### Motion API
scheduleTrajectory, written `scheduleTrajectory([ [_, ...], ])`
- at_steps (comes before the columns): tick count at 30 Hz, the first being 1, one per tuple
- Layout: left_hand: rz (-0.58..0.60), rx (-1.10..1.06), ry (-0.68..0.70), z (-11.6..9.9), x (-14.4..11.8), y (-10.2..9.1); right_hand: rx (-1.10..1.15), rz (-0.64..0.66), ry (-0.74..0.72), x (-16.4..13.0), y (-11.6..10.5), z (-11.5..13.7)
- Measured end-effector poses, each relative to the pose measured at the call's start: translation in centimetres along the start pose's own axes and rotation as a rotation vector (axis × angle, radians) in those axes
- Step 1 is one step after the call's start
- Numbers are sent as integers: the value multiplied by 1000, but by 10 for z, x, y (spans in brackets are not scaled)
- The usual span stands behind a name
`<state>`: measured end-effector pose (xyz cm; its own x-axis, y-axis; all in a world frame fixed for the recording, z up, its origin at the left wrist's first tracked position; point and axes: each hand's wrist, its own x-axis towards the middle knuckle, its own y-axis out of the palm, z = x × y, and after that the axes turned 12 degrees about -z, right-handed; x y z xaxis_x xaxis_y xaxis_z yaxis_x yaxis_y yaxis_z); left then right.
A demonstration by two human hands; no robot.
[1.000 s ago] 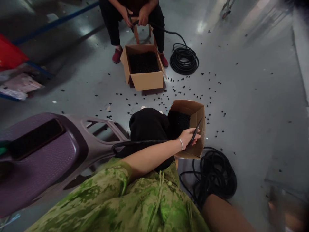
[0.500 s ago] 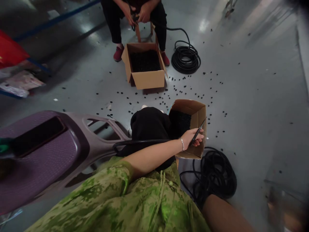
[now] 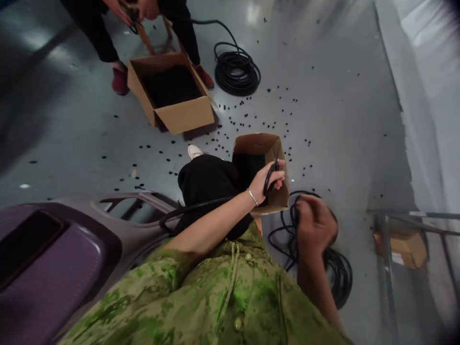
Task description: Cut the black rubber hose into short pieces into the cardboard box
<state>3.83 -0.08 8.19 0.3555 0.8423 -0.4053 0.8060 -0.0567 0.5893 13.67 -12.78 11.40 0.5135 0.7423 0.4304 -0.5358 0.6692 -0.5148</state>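
Observation:
My left hand point(image 3: 265, 183) reaches across my lap and grips black-handled scissors point(image 3: 270, 178) over a small cardboard box point(image 3: 283, 194). Small black pieces point(image 3: 249, 164) fill the bottom of that box. To its right, my right hand point(image 3: 318, 223) is raised with the fingers closed together. Whatever it may hold is hidden or too small to make out. Below and behind that hand lies a loose coil of black hose point(image 3: 339, 282) on the floor. A length of black ribbed hose point(image 3: 201, 206) crosses my lap under my left forearm.
Opposite me sits another person, hands at a dark tool, with a larger cardboard box point(image 3: 189, 115) of black pieces between their feet. A neat hose coil point(image 3: 237, 73) lies beside them. Small black rings dot the floor. A purple stool point(image 3: 72, 287) holding a phone point(image 3: 27, 247) stands left.
My right hand has risen into view from the lower right. My left hand still has the scissors, now turned more upright. The view has swung to the right.

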Motion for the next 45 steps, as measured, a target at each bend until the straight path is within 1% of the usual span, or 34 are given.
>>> scheduleTrajectory([
  [1,17,-20,48,-12,-4,3,-18,59,-20,-11,10,1],
  [3,31,-46,133,-39,-12,7,-25,348,-95,-32,38,5],
  [4,46,-76,183,-53,-15,8,-70,461,-135,-39,53,8],
  [5,80,-124,239,-67,-19,8,-159,524,-163,-45,66,11],
  [6,111,-152,275,-80,-24,5,-260,546,-170,-49,78,14],
  [8,110,-175,325,-104,-36,-6,-366,572,-174,-52,90,16],
  [9,82,-166,349,-114,-44,-15,-374,576,-172,-52,92,15],
  [10,39,-140,342,-124,-53,-25,-354,573,-161,-53,90,13],
  [11,0,-121,338,-133,-63,-37,-310,560,-135,-53,87,9],
  [13,-43,-61,359,-148,-85,-62,-173,503,-31,-55,77,-2],
  [16,-224,106,446,-162,-114,-100,94,366,204,-53,58,-20],
  [18,-333,200,464,-163,-128,-125,263,240,339,-43,44,-28],
  [19,-380,203,485,-160,-133,-138,316,152,381,-36,37,-28],
  [21,-433,193,478,-151,-140,-162,363,-23,385,-20,23,-22],
  [23,-492,182,465,-139,-144,-180,338,-209,291,-5,9,-7],
  [25,-500,170,427,-127,-148,-192,265,-344,140,5,-1,14],
  [27,-476,177,404,-118,-149,-196,212,-415,13,11,-6,37],
  [29,-443,203,404,-114,-148,-194,184,-437,-71,14,-5,55],
  [31,-420,242,416,-112,-146,-191,179,-414,-110,20,-3,63],
  [32,-417,269,419,-111,-145,-189,181,-391,-115,23,-1,62],
  [34,-425,334,419,-110,-143,-187,188,-335,-106,32,-1,53],
  [36,-436,386,392,-108,-142,-185,188,-271,-67,39,-2,39],
  [38,-440,422,350,-104,-142,-186,200,-145,41,43,-4,24],
  [40,-439,461,302,-99,-143,-188,203,-15,188,39,-3,12],
  [44,-383,587,201,-94,-139,-191,245,124,474,16,1,-16],
  [45,-359,629,180,-93,-136,-190,252,181,541,9,1,-25],
])
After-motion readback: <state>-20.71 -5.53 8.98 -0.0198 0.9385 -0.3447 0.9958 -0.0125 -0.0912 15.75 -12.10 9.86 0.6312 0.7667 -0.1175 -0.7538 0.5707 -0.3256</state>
